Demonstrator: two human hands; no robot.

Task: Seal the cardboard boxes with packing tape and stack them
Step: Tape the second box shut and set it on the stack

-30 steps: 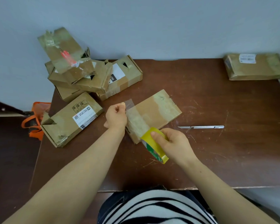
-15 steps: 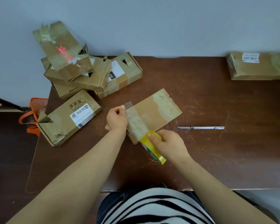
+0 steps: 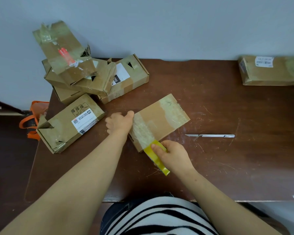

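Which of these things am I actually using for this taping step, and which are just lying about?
In use: centre box, gripped by left hand; yellow tape roll in right hand; cutter, probably next.
Lying about: box pile; labelled box; far-right box; orange bag.

Matt brown cardboard box [image 3: 161,119] under glossy clear tape [image 3: 142,129] lies on scratched dark wooden table [image 3: 227,167].
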